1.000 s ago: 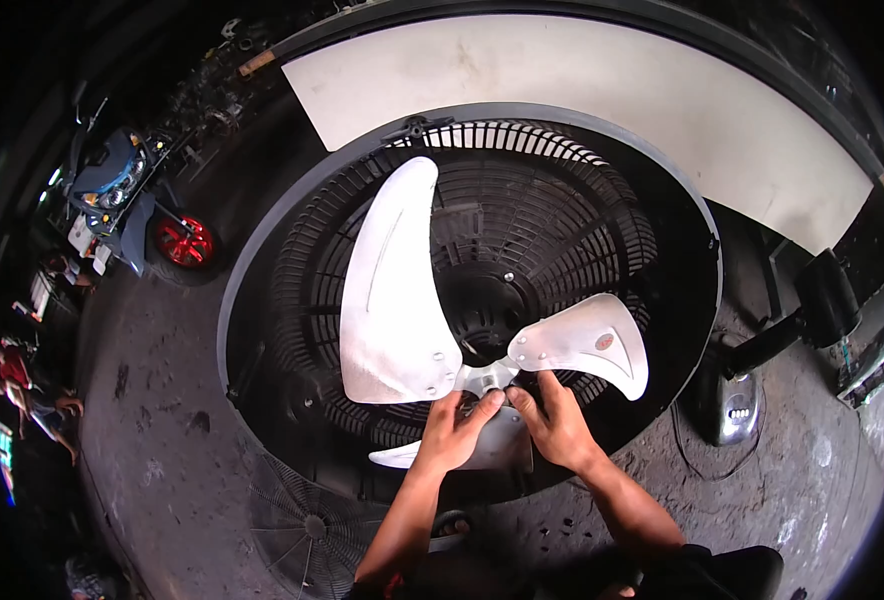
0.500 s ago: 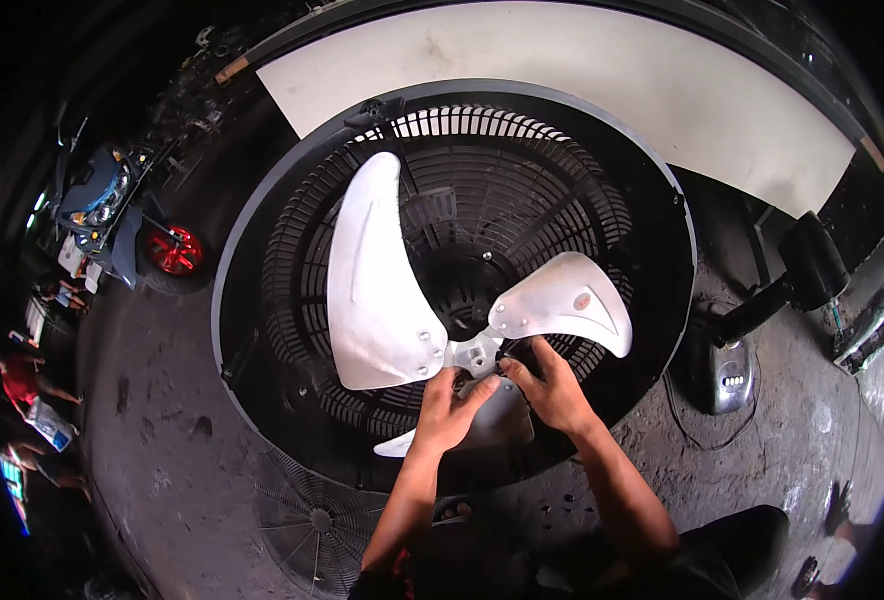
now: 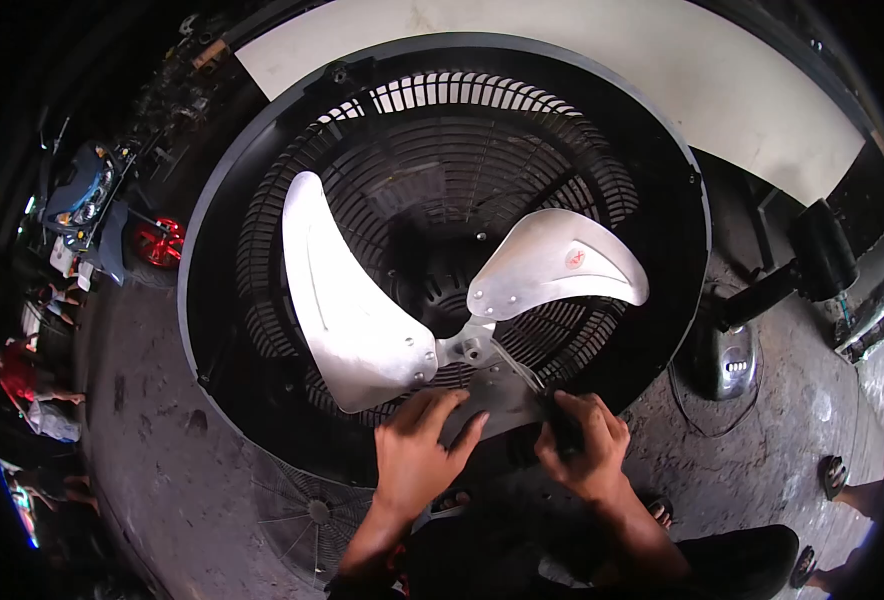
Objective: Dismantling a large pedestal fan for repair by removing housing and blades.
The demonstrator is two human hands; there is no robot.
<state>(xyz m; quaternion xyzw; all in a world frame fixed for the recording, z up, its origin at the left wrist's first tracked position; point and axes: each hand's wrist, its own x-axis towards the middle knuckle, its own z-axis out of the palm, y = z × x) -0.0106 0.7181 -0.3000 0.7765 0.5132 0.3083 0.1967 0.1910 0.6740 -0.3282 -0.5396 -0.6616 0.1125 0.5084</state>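
Observation:
A silver three-bladed metal fan (image 3: 358, 325) lies over the round black fan housing (image 3: 697, 215). Riveted blades spread to the left and right from its small hub (image 3: 471, 350); the third points toward me and is partly hidden by my hands. My left hand (image 3: 417, 450) is at the near blade, thumb and forefinger apart, with the blade's grey surface showing between them. Gripped in my right hand (image 3: 592, 445) is a black-handled tool (image 3: 562, 420), its slim metal part slanting up-left toward the hub. The tool's exact kind and whether its tip touches the hub cannot be made out.
A round wire fan guard (image 3: 317, 512) lies on the grey floor at lower left. To the right stands a black stand base (image 3: 730, 365) with a cable. Beyond the housing is a white board (image 3: 762, 110). A motorcycle (image 3: 92, 215) and other people are at far left.
Both hands have drawn back from the hub toward me and apart. The tool in my right hand now shows. The blades have turned slightly, and the view has shifted.

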